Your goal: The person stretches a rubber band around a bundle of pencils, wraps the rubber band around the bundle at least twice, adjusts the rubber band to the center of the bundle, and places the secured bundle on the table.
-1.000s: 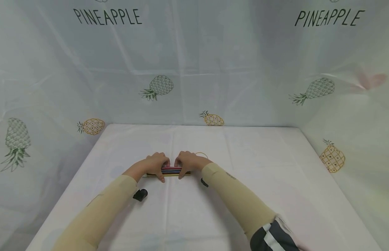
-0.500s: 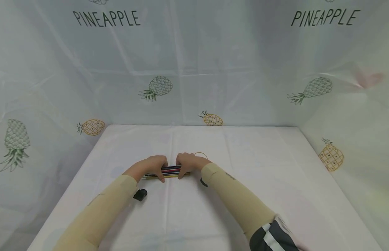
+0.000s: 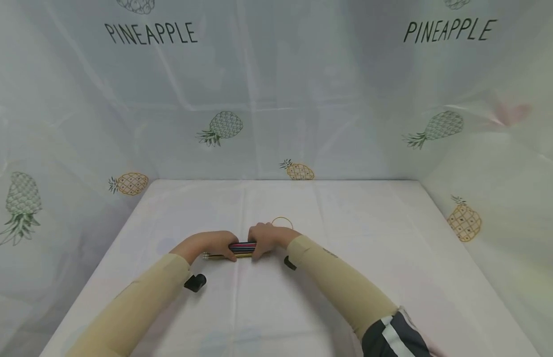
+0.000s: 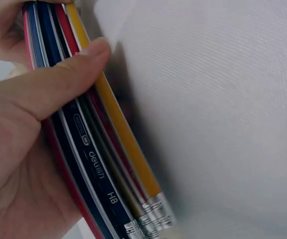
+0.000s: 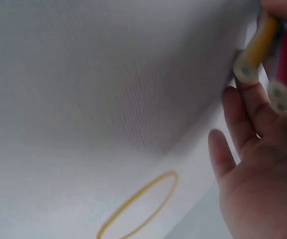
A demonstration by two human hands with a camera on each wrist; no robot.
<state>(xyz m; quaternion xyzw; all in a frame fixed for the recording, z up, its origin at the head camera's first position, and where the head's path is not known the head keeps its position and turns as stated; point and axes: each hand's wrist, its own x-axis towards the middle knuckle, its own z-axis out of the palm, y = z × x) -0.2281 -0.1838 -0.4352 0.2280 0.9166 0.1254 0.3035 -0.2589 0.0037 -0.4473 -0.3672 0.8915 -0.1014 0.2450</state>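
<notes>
Both hands hold one bundle of pencils (image 3: 243, 249) crosswise over the white table. My left hand (image 3: 219, 244) grips its left part; in the left wrist view the thumb (image 4: 73, 74) lies across yellow, red and dark blue barrels, with metal eraser ferrules (image 4: 153, 214) at the near end. At the right part, my right hand (image 3: 263, 238) grips the bundle between thumb and fingers. The right wrist view shows the flat, unsharpened pencil ends (image 5: 285, 102) over that palm, its lower fingers extended. A yellow rubber band (image 3: 283, 218) lies just behind the right hand.
A white cloth (image 3: 348, 277) covers the table. Pineapple-printed sheets (image 3: 330, 99) hang at the back and both sides. Black wrist-camera pieces (image 3: 195, 282) stick out beneath the beige sleeves.
The bundle and both hands sit slightly lower in the head view, and the left fingers have closed in around the pencils. The head view has tilted and shifted a little.
</notes>
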